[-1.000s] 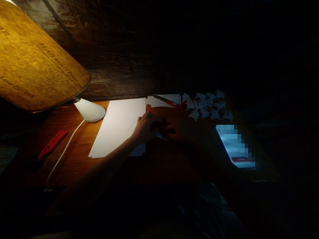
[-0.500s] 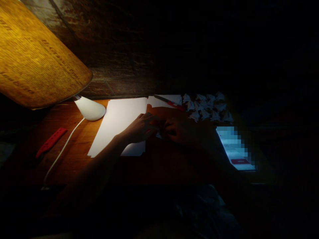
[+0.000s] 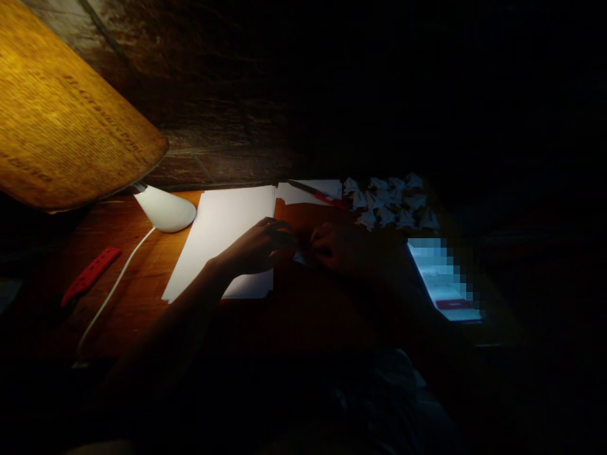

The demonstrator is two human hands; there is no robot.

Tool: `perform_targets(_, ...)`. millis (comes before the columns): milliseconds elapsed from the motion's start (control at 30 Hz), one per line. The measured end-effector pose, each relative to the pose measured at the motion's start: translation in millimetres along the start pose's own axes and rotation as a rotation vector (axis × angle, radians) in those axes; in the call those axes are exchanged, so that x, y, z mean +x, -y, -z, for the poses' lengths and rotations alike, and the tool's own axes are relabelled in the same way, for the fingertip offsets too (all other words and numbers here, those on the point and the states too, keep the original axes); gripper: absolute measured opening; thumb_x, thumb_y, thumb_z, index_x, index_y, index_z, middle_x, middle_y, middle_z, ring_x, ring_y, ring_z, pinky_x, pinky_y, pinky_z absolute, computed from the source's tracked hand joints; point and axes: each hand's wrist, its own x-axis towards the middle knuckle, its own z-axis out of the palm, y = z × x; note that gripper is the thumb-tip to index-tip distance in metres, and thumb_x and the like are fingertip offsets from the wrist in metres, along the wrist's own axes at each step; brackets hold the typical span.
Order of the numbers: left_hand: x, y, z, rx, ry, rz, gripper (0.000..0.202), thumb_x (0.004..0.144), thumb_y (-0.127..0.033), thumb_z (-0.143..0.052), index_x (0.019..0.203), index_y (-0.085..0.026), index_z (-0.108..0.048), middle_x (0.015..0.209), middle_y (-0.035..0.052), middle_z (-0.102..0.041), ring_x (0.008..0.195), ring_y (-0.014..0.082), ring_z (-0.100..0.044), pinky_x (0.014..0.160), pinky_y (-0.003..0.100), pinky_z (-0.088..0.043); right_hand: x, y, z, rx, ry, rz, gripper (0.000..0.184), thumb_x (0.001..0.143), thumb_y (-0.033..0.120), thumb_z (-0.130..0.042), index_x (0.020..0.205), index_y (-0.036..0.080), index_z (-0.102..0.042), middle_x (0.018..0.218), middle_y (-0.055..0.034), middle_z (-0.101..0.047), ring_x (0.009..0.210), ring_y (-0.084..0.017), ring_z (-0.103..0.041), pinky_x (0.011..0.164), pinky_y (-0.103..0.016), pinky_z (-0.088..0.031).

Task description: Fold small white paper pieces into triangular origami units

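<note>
On a dim wooden desk (image 3: 303,303) my left hand (image 3: 258,246) and my right hand (image 3: 344,246) meet over a small piece of white paper (image 3: 300,257), fingers pinched on it. Most of the piece is hidden by the fingers and by shadow. My left hand rests on the right edge of a stack of white sheets (image 3: 222,234). Just behind the hands lies a red-handled tool (image 3: 320,194) on another white sheet.
A pile of several small folded paper pieces (image 3: 391,202) lies at the back right. A lit phone (image 3: 443,278) rests to the right of my right hand. At left stand a lamp base (image 3: 165,208) with white cord, its shade (image 3: 66,126), and a red strip (image 3: 90,275).
The hands stay together on the small paper; my left hand's fingers have shifted slightly over it. The view has drifted a little.
</note>
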Motion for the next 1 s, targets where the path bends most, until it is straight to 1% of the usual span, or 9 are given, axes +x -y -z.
perform_targets(100, 0.6, 0.7, -0.7, -0.001, -0.007, 0.042, 0.039, 0.089, -0.006, -0.054, 0.108, -0.028, -0.080, 0.120, 0.0043, -0.077, 0.120, 0.0251, -0.066, 0.107, 0.047, -0.049, -0.2, 1.2, 0.8, 0.009, -0.001, 0.000, 0.013, 0.092, 0.017, -0.069, 0.088, 0.020, -0.081, 0.103, -0.0051, -0.074, 0.097, -0.021, -0.063, 0.080, -0.034, -0.042)
perform_targets(167, 0.5, 1.6, -1.4, -0.005, 0.000, 0.071, 0.040, 0.087, -0.005, -0.055, 0.106, -0.029, -0.080, 0.121, 0.0042, -0.077, 0.119, 0.0253, -0.066, 0.107, 0.049, -0.049, -0.3, 2.1, 1.2, 0.006, 0.000, -0.004, 0.014, 0.092, 0.016, -0.069, 0.088, 0.020, -0.081, 0.102, -0.0050, -0.074, 0.097, -0.020, -0.062, 0.080, -0.033, -0.041)
perform_targets(333, -2.8, 5.2, -3.0, -0.007, 0.030, 0.113, 0.049, 0.083, -0.002, -0.055, 0.110, -0.034, -0.081, 0.124, 0.0016, -0.076, 0.121, 0.0253, -0.064, 0.108, 0.051, -0.048, -0.5, 3.4, 0.9, 0.009, 0.004, -0.019, 0.013, 0.094, 0.019, -0.068, 0.093, 0.021, -0.081, 0.105, -0.0048, -0.075, 0.098, -0.021, -0.060, 0.078, -0.034, -0.039)
perform_targets(433, -3.9, 5.6, -3.0, -0.002, 0.033, 0.134, 0.048, 0.085, -0.003, -0.055, 0.112, -0.034, -0.081, 0.129, 0.0031, -0.074, 0.122, 0.0262, -0.064, 0.108, 0.052, -0.048, 0.1, 3.3, 0.6, -0.014, 0.003, -0.009, 0.013, 0.094, 0.019, -0.067, 0.093, 0.021, -0.080, 0.106, -0.0047, -0.075, 0.099, -0.021, -0.060, 0.078, -0.034, -0.039)
perform_targets(533, -3.4, 4.8, -2.3, -0.009, 0.040, 0.124, 0.046, 0.086, -0.004, -0.054, 0.112, -0.033, -0.080, 0.127, 0.0041, -0.074, 0.125, 0.0275, -0.063, 0.110, 0.054, -0.047, 0.6, 2.6, 0.3, -0.021, 0.005, -0.003, 0.013, 0.092, 0.018, -0.067, 0.091, 0.020, -0.080, 0.104, -0.0049, -0.074, 0.098, -0.021, -0.061, 0.078, -0.034, -0.039)
perform_targets(667, -3.0, 5.0, -2.2, -0.025, 0.038, 0.108, 0.045, 0.086, -0.003, -0.054, 0.111, -0.032, -0.080, 0.124, 0.0035, -0.074, 0.126, 0.0267, -0.061, 0.113, 0.054, -0.046, -0.2, 2.0, 0.3, -0.001, -0.019, 0.008, 0.014, 0.092, 0.017, -0.066, 0.092, 0.021, -0.080, 0.103, -0.0042, -0.075, 0.097, -0.021, -0.062, 0.080, -0.034, -0.040)
perform_targets(867, -3.3, 6.8, -3.7, -0.017, 0.032, 0.101, 0.044, 0.087, -0.003, -0.054, 0.109, -0.031, -0.079, 0.119, 0.0021, -0.076, 0.125, 0.0258, -0.061, 0.112, 0.051, -0.045, -0.3, 6.0, 2.9, -0.021, 0.005, -0.006, 0.012, 0.091, 0.017, -0.067, 0.090, 0.019, -0.079, 0.104, -0.0054, -0.074, 0.096, -0.021, -0.062, 0.077, -0.033, -0.038)
perform_targets(933, -2.6, 5.6, -3.9, -0.004, 0.027, 0.089, 0.044, 0.087, -0.003, -0.052, 0.108, -0.030, -0.079, 0.117, 0.0008, -0.078, 0.125, 0.0249, -0.061, 0.112, 0.050, -0.044, 0.6, 7.4, 2.1, -0.040, 0.008, -0.018, 0.012, 0.093, 0.019, -0.067, 0.091, 0.018, -0.079, 0.104, -0.0059, -0.073, 0.096, -0.021, -0.061, 0.077, -0.033, -0.037)
perform_targets(1000, -1.1, 2.7, -3.9, 0.024, 0.017, 0.074, 0.042, 0.086, -0.003, -0.052, 0.106, -0.030, -0.078, 0.114, -0.0007, -0.079, 0.126, 0.0243, -0.061, 0.114, 0.049, -0.042, 1.5, 8.8, 0.4, -0.069, 0.003, -0.017, 0.015, 0.097, 0.026, -0.066, 0.093, 0.018, -0.078, 0.105, -0.0067, -0.072, 0.097, -0.021, -0.060, 0.076, -0.033, -0.037)
